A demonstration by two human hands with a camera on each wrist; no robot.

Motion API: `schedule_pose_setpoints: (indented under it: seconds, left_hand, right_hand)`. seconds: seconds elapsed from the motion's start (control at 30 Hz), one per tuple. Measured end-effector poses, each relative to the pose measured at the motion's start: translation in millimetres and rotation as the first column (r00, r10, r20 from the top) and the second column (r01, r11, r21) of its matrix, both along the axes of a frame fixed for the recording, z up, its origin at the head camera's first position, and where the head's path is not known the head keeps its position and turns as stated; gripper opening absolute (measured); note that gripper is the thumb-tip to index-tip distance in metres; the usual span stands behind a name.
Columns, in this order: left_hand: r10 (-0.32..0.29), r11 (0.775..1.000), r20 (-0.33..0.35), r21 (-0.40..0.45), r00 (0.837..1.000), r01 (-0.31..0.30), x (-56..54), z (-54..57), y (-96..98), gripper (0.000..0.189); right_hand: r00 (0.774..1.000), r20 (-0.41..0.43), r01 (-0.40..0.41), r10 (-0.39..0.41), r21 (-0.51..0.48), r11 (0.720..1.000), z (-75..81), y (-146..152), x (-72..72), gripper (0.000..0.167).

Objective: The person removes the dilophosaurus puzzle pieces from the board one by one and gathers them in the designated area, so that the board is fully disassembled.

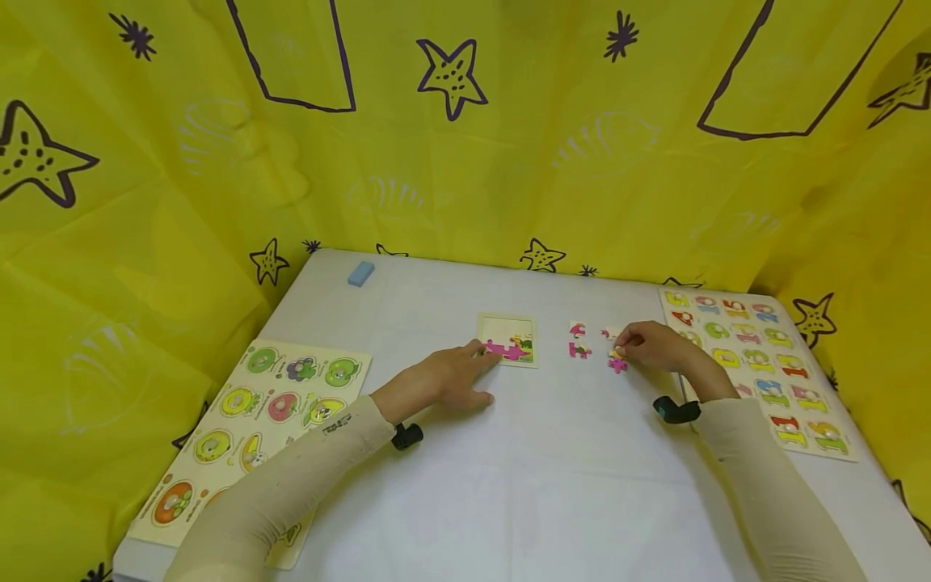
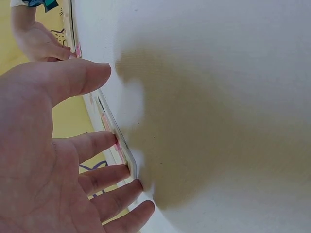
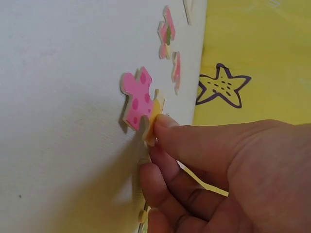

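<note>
A small framed jigsaw tray [image 1: 507,319] lies mid-table with several pink and green pieces fitted along its lower part. My left hand [image 1: 456,377] rests at the tray's lower left, its fingers fairly straight and fingertips on the tray's edge in the left wrist view. To the right, my right hand [image 1: 658,346] pinches a jigsaw piece with a yellow face [image 3: 154,119] between thumb and fingers. A pink spotted jigsaw piece [image 3: 138,99] is right beside it, partly overlapped by the held one. Loose pieces [image 1: 579,350] lie left of my right hand.
A fruit and vegetable peg board [image 1: 291,380] lies at the left, partly under my left sleeve. A number board [image 1: 752,356] is at the right, beside my right wrist. A blue block [image 1: 360,273] sits at the back left. Yellow patterned cloth [image 1: 465,162] surrounds the table.
</note>
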State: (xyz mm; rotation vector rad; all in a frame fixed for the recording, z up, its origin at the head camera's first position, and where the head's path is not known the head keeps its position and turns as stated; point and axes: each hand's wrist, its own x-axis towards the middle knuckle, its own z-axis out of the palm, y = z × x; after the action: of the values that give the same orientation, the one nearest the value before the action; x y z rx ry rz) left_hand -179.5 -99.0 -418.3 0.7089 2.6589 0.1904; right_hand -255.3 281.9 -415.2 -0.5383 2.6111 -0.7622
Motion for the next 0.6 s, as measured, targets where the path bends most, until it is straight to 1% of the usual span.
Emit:
schedule_pose_setpoints:
  seconds: [0.27,0.47,0.6]
  left_hand:
    - [-0.002,1.000,-0.004,0.020,1.000,0.002,0.4,-0.4,-0.3,0.075]
    - [-0.002,1.000,-0.003,0.010,1.000,0.002,-0.3,-1.7,-0.9,0.076]
    - [0.000,1.000,-0.001,0.012,1.000,0.000,-0.5,-1.9,-0.8,0.076]
  right_hand:
    - [0.997,-0.047,0.059,-0.059,0.009,0.998,-5.9,-7.3,5.3,0.010]
    - [0.993,-0.104,0.062,-0.058,0.039,0.997,-5.7,-14.9,5.4,0.011]
    - [0.989,-0.142,0.055,-0.049,0.036,0.998,-2.3,-31.2,4.8,0.014]
